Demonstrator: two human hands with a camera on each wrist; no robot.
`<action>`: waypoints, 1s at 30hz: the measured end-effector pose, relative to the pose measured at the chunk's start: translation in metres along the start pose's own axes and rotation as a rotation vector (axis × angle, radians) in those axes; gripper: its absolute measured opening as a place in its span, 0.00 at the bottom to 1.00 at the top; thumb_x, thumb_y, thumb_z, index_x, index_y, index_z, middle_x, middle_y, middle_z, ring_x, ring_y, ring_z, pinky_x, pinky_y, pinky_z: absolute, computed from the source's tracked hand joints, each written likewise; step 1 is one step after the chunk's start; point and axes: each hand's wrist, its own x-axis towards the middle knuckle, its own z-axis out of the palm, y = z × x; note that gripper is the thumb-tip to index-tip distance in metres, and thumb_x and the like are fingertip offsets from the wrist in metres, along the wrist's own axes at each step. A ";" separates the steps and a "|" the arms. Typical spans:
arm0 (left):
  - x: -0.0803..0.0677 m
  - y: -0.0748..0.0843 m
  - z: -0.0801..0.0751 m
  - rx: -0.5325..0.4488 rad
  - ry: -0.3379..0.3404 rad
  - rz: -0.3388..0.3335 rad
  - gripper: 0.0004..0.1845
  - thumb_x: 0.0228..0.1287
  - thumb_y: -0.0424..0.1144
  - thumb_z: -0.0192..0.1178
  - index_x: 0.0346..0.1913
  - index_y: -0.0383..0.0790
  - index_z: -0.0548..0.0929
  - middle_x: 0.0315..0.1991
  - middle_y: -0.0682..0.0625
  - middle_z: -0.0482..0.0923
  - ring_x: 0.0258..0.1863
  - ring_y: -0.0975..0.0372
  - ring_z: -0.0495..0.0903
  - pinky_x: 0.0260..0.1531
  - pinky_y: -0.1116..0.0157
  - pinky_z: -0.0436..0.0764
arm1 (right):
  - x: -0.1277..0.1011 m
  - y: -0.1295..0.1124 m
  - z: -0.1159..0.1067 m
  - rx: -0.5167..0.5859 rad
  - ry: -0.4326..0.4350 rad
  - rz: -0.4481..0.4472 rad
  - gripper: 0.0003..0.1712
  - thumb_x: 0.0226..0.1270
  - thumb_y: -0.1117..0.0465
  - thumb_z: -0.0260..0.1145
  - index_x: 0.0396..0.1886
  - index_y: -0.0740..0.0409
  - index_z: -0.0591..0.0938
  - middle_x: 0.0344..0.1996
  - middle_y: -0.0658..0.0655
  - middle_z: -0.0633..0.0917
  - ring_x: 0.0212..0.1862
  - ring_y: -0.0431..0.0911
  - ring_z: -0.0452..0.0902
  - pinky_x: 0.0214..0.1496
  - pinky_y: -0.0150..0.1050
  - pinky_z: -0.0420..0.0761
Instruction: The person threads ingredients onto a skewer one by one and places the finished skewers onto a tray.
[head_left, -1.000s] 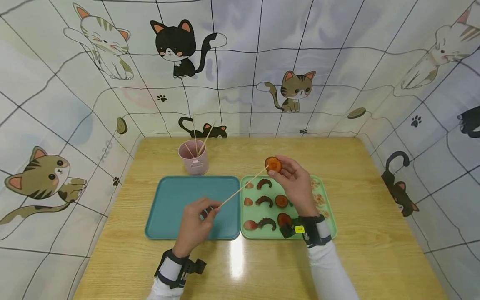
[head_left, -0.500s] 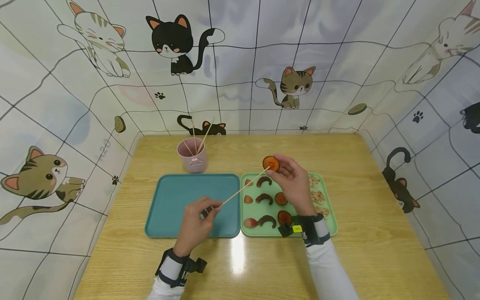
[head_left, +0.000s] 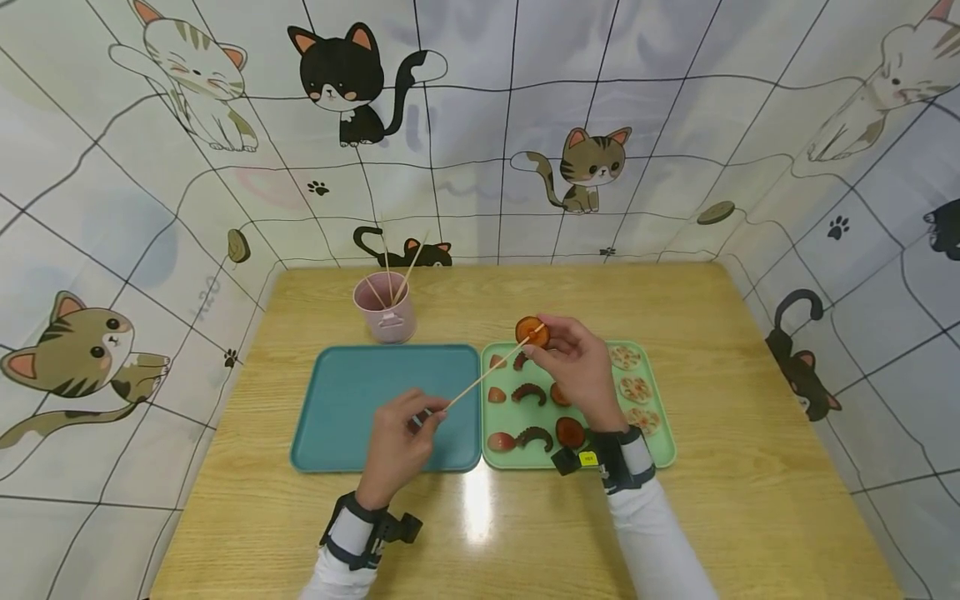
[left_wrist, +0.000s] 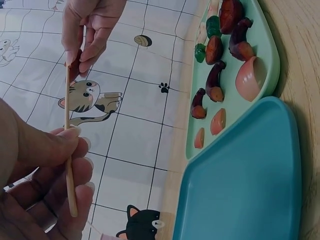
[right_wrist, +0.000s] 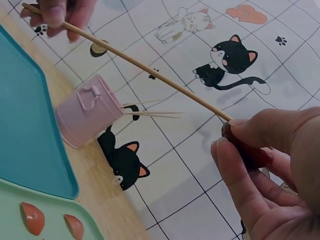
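Observation:
My left hand (head_left: 397, 437) pinches a thin wooden skewer (head_left: 487, 374) near its rear end, between thumb and fingers. My right hand (head_left: 583, 371) grips the edge of a round orange-brown mushroom cap (head_left: 524, 327) with a dark rim, held above the tray's back edge. Slanting up to the right, the skewer overlaps the cap's face, its tip by the right fingertips. In the right wrist view, the skewer (right_wrist: 150, 70) meets the cap (right_wrist: 250, 152) right at the thumb. Below the right hand lies a green tray (head_left: 669, 454) of food pieces; the left hand is over a blue tray (head_left: 337, 400).
On the green tray lie dark curled tentacles (head_left: 534, 437), reddish pieces (head_left: 501, 442), more mushroom caps (head_left: 570, 433) and lotus root slices (head_left: 635, 390). A pink bucket (head_left: 390, 321) with several skewers stands behind the blue tray. A cat-print cloth (head_left: 480, 125) surrounds the wooden table (head_left: 750, 500).
The right hand and cap have shifted slightly left, and the cap's face has turned. The skewer, earlier touching the cap's lower edge, now reaches further across it. The left hand moved slightly right.

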 end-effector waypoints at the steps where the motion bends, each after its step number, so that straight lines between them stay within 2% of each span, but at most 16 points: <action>1: 0.000 0.000 0.001 -0.004 0.000 0.000 0.09 0.61 0.26 0.70 0.40 0.43 0.91 0.29 0.53 0.83 0.26 0.67 0.81 0.23 0.70 0.79 | 0.000 0.001 0.001 0.000 -0.004 0.000 0.27 0.63 0.66 0.76 0.62 0.59 0.81 0.55 0.64 0.85 0.49 0.39 0.84 0.52 0.29 0.84; 9: 0.001 -0.002 0.003 -0.025 0.020 -0.002 0.09 0.62 0.25 0.69 0.39 0.43 0.91 0.29 0.53 0.83 0.25 0.67 0.80 0.22 0.69 0.79 | -0.002 0.007 0.007 0.023 0.004 0.018 0.27 0.62 0.68 0.76 0.62 0.60 0.81 0.55 0.64 0.85 0.48 0.38 0.84 0.52 0.29 0.84; 14: 0.005 0.002 0.007 -0.023 0.014 0.003 0.09 0.62 0.27 0.70 0.41 0.44 0.91 0.29 0.54 0.84 0.26 0.67 0.80 0.23 0.70 0.78 | -0.007 0.009 0.017 0.056 -0.067 0.037 0.25 0.62 0.68 0.75 0.59 0.62 0.81 0.54 0.65 0.84 0.48 0.39 0.85 0.50 0.30 0.85; 17: 0.010 0.006 0.009 -0.029 -0.003 -0.008 0.08 0.64 0.29 0.70 0.42 0.44 0.91 0.31 0.54 0.84 0.28 0.67 0.80 0.24 0.70 0.79 | -0.011 0.011 0.026 0.081 -0.123 0.050 0.26 0.63 0.66 0.76 0.60 0.63 0.80 0.52 0.66 0.84 0.46 0.39 0.85 0.44 0.31 0.86; 21: 0.015 0.010 0.011 -0.040 -0.001 -0.018 0.08 0.64 0.28 0.69 0.42 0.43 0.91 0.31 0.53 0.84 0.28 0.66 0.81 0.24 0.70 0.79 | -0.015 0.013 0.034 0.104 -0.123 0.064 0.25 0.63 0.65 0.76 0.59 0.61 0.80 0.50 0.64 0.85 0.43 0.40 0.86 0.33 0.31 0.82; 23: 0.017 0.010 0.011 -0.039 0.004 -0.012 0.08 0.64 0.28 0.69 0.42 0.42 0.91 0.31 0.52 0.83 0.28 0.65 0.81 0.24 0.69 0.79 | -0.017 0.013 0.037 0.101 -0.120 0.069 0.25 0.62 0.65 0.76 0.59 0.60 0.81 0.49 0.64 0.85 0.43 0.40 0.86 0.36 0.30 0.83; 28: 0.017 0.009 0.012 -0.028 0.001 -0.003 0.07 0.64 0.28 0.69 0.42 0.42 0.91 0.30 0.52 0.83 0.27 0.65 0.81 0.24 0.70 0.80 | -0.020 0.012 0.043 0.091 -0.131 0.116 0.26 0.61 0.66 0.77 0.59 0.60 0.80 0.51 0.66 0.85 0.47 0.41 0.85 0.49 0.32 0.85; 30: 0.017 0.009 0.011 -0.025 -0.004 -0.006 0.07 0.65 0.28 0.69 0.42 0.42 0.91 0.30 0.52 0.83 0.27 0.65 0.81 0.24 0.70 0.80 | -0.022 0.013 0.046 0.093 -0.132 0.122 0.25 0.61 0.67 0.77 0.58 0.61 0.80 0.51 0.67 0.85 0.47 0.41 0.85 0.50 0.33 0.86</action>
